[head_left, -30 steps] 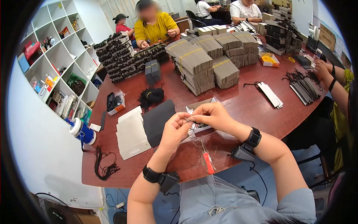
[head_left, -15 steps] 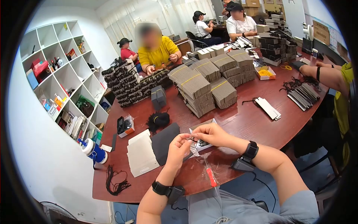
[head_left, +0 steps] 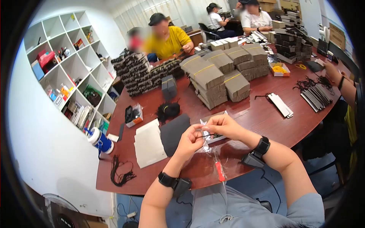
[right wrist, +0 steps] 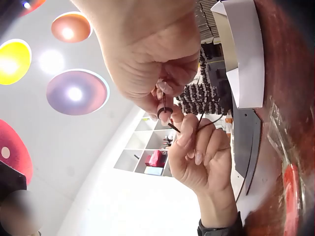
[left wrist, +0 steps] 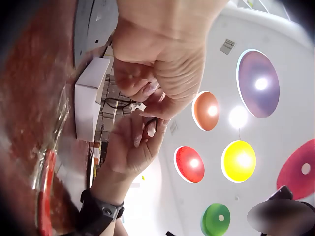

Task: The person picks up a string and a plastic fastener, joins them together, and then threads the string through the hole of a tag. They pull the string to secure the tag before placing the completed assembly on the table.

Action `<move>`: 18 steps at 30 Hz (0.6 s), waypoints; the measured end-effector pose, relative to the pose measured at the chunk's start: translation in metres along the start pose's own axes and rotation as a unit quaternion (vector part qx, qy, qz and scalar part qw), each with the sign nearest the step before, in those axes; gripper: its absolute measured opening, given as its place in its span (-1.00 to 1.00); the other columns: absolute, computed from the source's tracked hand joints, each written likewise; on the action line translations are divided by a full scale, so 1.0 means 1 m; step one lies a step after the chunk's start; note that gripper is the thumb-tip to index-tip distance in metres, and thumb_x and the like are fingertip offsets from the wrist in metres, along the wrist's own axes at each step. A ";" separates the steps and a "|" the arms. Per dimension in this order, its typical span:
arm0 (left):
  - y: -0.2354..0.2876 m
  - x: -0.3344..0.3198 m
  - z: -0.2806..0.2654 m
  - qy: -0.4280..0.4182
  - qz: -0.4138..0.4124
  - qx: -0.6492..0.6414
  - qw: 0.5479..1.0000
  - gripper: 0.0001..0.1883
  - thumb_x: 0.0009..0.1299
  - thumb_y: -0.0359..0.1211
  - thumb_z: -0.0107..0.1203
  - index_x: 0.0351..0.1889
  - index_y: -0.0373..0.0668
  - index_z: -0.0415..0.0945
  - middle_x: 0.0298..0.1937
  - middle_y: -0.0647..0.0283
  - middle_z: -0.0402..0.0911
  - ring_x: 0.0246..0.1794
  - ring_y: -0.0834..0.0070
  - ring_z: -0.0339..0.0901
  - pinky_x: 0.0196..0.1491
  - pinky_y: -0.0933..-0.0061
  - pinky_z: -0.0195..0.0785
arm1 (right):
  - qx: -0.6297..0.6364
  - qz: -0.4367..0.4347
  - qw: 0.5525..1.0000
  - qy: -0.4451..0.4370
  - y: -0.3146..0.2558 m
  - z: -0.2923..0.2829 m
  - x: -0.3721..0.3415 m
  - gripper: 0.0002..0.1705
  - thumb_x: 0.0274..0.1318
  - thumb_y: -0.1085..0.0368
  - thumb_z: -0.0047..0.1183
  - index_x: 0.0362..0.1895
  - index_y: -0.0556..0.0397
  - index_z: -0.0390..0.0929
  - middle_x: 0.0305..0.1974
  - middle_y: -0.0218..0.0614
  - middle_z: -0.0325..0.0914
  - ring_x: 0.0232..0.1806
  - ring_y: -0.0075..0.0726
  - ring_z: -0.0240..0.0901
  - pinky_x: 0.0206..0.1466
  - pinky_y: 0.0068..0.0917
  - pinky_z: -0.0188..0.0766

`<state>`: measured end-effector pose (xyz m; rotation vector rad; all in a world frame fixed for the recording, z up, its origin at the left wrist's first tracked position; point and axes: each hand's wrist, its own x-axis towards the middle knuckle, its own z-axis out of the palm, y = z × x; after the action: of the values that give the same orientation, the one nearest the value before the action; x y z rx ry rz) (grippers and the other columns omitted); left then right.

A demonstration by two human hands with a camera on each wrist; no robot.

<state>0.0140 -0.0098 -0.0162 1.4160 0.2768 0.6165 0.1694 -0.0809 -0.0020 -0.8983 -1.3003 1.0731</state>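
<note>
Both hands meet above the table's near side, working on a thin black cord (right wrist: 165,110). My left hand (head_left: 189,140) pinches the cord between thumb and fingers, and a strand hangs across its fingers in the right wrist view. With thumb and fingertips, my right hand (head_left: 226,128) pinches a small loop of the same cord. The fingertips of the two hands are almost touching and partly hide the cord. Just behind them is an open white box (right wrist: 246,54). A red-handled tool (head_left: 219,171) with clear plastic around it lies nearer the table edge.
Left of the hands lie a dark card sheet (head_left: 174,133) and pale card sheets (head_left: 148,146). Farther off are a black cord bundle (head_left: 167,111) and banded grey stacks (head_left: 207,78). A blue-and-white jug (head_left: 100,140) stands by the left edge. Other people sit around the table.
The head view has shifted, so the scene sits differently in the frame. Both hands stay together over the box, and a dark length of cord shows more plainly between them now.
</note>
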 end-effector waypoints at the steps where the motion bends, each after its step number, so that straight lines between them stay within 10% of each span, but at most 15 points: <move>1: -0.002 0.001 -0.002 0.003 0.024 0.027 0.999 -0.67 0.14 -0.60 -0.05 -0.11 -0.22 0.25 -0.57 0.52 0.32 -0.69 0.85 0.10 -0.65 0.83 -0.13 | -0.003 -0.004 1.000 0.002 -0.001 0.002 0.000 -0.82 0.01 0.28 0.00 -0.51 0.15 0.46 -0.58 -0.51 0.42 -0.55 -0.76 0.25 -0.51 -0.76 0.17; 18: 0.005 -0.001 0.002 0.020 0.015 0.015 1.000 -0.71 0.17 -0.56 -0.07 -0.13 -0.24 0.27 -0.44 0.36 0.44 -0.73 0.89 0.05 -0.70 0.83 -0.17 | 0.067 0.033 0.996 0.053 0.012 0.001 0.006 -0.80 -0.11 0.19 0.12 -0.55 0.01 0.44 -0.65 -0.56 0.37 -0.70 -0.82 0.09 -0.66 -0.83 -0.01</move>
<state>0.0128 -0.0119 -0.0111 1.4412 0.2975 0.6675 0.1669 -0.0715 -0.0118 -0.8898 -1.1037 1.1341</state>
